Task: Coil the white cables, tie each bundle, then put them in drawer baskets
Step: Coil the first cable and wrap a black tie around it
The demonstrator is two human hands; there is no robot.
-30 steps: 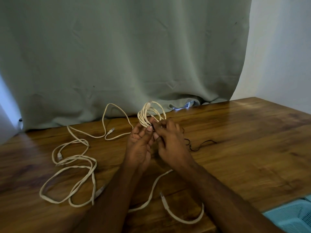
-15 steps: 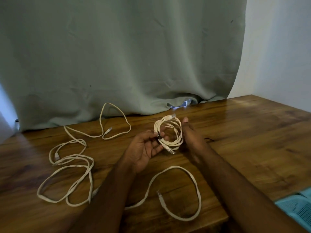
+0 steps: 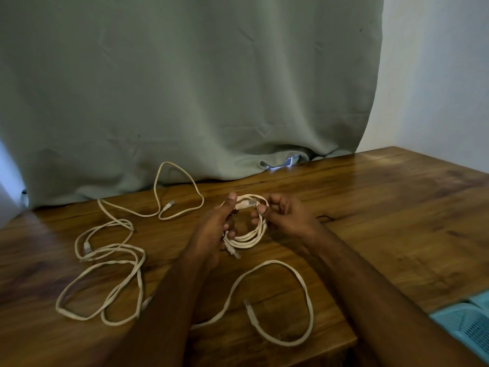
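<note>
Coiled white cable [image 3: 247,235] gripped by left hand [image 3: 214,229], pinched by right hand [image 3: 285,215], no legible markings.

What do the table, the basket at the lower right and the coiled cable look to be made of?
Table: wood, glossy varnish, going by grain and window glare. Basket: probably moulded plastic, pale turquoise, matte, with perforated walls. Coiled cable: a flexible off-white jacket, likely PVC or rubber, with clear plastic plugs.
</note>
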